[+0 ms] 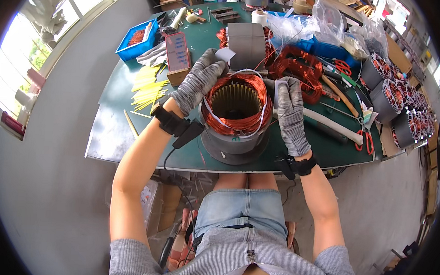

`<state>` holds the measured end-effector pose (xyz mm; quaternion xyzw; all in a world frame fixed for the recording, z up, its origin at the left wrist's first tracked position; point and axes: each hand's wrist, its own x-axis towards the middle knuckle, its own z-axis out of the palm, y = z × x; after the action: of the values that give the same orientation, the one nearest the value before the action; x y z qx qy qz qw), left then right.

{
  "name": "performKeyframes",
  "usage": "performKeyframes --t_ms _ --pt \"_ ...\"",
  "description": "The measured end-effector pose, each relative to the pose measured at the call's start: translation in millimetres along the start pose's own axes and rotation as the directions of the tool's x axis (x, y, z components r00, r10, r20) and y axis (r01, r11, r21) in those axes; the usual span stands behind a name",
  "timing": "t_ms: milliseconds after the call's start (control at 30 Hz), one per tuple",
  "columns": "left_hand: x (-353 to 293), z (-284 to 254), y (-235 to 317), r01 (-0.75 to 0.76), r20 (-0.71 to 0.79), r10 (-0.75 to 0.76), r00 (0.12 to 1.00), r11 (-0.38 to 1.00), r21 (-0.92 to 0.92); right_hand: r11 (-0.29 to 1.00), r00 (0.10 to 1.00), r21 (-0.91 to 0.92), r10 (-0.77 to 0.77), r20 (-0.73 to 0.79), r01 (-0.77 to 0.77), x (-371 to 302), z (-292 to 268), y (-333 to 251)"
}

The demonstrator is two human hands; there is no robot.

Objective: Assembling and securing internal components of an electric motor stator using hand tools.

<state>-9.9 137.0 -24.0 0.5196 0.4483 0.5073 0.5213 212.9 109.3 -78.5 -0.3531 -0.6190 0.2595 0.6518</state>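
A motor stator (234,147) stands upright near the front edge of the table, its bore facing up. A ring of copper windings (234,126) crowns it, with white cord or sleeving around the coils. My left hand (201,80), in a grey striped glove, is closed at the stator's far left and pinches a small white piece of sheet (225,54). Beside the right rim is my right hand (291,114), gloved alike, fingers bent together. Something pale shows at its fingertips, too small to make out.
Behind stands another wound stator (246,45). Loose copper coils (298,72), a wooden-handled tool (340,95) and red-handled scissors (364,140) lie to the right, near several stacked stators (386,96). Yellow strips (149,88), a small box (178,51) and a blue bin (136,39) sit left.
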Motion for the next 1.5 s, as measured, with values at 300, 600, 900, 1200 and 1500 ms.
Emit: performKeyframes --t_ms 300,600,900,1200,1500 --pt "2.6 6.3 -1.1 -0.020 -0.036 0.040 0.999 0.892 0.452 0.993 0.994 -0.061 -0.103 0.048 0.105 0.1 9.8 5.3" --pt "-2.9 1.4 -4.8 0.007 0.059 -0.024 0.998 0.965 0.262 0.981 0.984 -0.102 -0.157 0.088 0.166 -0.4 11.5 3.9" --pt "-14.0 -2.3 -13.4 0.000 -0.028 -0.001 1.000 0.999 -0.052 0.985 0.978 -0.081 -0.139 0.155 0.152 -1.9 11.6 6.8" --pt "-11.5 -11.4 -19.6 -0.040 0.130 0.039 0.991 0.999 0.000 0.780 0.870 -0.390 -0.410 0.274 0.490 -12.7 11.5 23.6" --pt "25.2 -27.1 -29.5 -0.213 0.041 0.212 0.976 0.977 0.015 0.996 0.996 -0.091 0.026 0.091 -0.017 -25.7 -10.7 -18.0"
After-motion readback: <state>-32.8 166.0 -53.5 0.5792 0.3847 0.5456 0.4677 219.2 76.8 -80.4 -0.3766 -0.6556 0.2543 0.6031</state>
